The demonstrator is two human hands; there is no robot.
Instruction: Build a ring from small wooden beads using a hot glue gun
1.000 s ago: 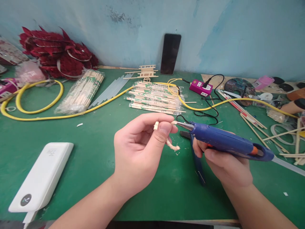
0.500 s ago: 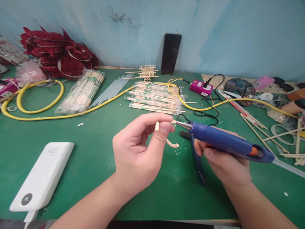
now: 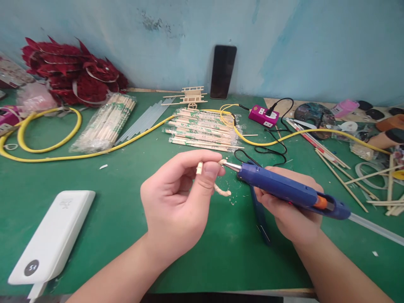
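From my remote seat, I see the left hand [image 3: 172, 200] with its grip pressed together, pinching a short pale wooden stick piece [image 3: 199, 168] between thumb and forefinger. The right hand [image 3: 287, 212] has its grip closed around a blue hot glue gun [image 3: 277, 187], the metal nozzle [image 3: 232, 166] just beside the left hand, though I can't tell if they touch. A curl of dried glue [image 3: 222, 192] lies below on the green worktop [image 3: 94, 261], near blue-handled pliers [image 3: 260, 214].

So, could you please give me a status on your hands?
Left hand pinching small wooden piece. Right hand gripping blue glue gun. Black cord behind gun.
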